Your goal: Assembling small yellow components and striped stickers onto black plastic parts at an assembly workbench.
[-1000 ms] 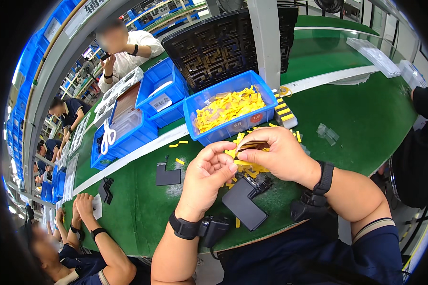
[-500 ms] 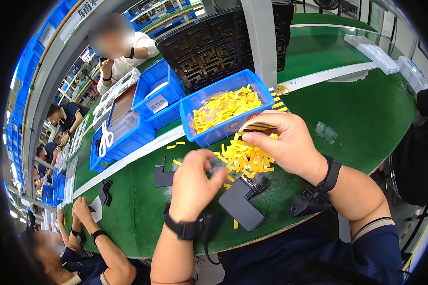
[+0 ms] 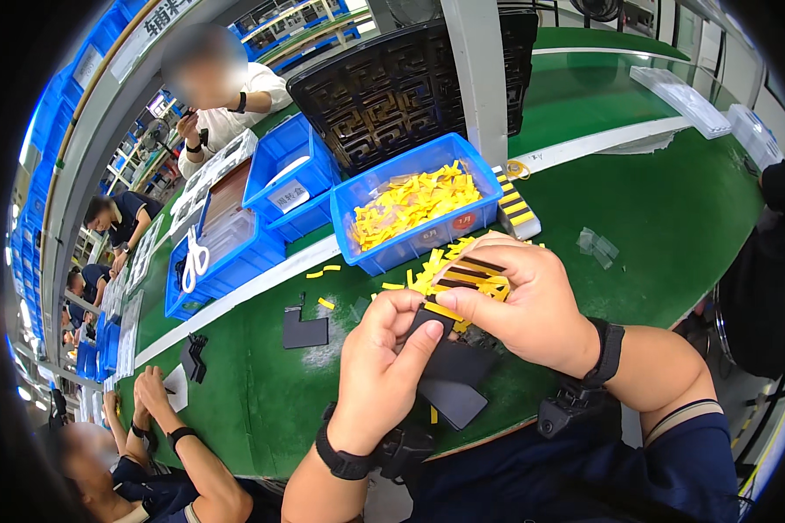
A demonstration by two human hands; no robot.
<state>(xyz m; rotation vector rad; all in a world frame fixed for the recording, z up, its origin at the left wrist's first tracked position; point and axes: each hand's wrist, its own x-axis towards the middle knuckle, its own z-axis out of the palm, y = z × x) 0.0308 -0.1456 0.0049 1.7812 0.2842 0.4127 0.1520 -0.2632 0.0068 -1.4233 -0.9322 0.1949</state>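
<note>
Pinched between the thumb and fingers of my left hand (image 3: 377, 370) is a flat black plastic part (image 3: 431, 320). My right hand (image 3: 545, 309) grips a strip sheet (image 3: 469, 272) with black and yellow stripes. Its thumb and fingertips meet the top edge of the black part, where a small yellow strip (image 3: 446, 311) shows. Behind the hands, partly covered by them, lies a heap of yellow strips (image 3: 429, 268). Below the held part another dark flat part (image 3: 455, 403) lies on the green table. An L-shaped black part (image 3: 305, 331) rests left of my left hand.
A blue bin (image 3: 414, 240) full of yellow pieces stands beyond the heap, beside a striped block (image 3: 516, 207). More blue bins (image 3: 292, 179), white scissors (image 3: 195, 260) and a black tray (image 3: 384, 96) are farther back. A co-worker's hands (image 3: 153, 390) are at left; clear film pieces (image 3: 597, 247) lie right.
My left hand, open over the table before, has moved right and now holds the black part. My right hand has come down toward it with the striped sheet.
</note>
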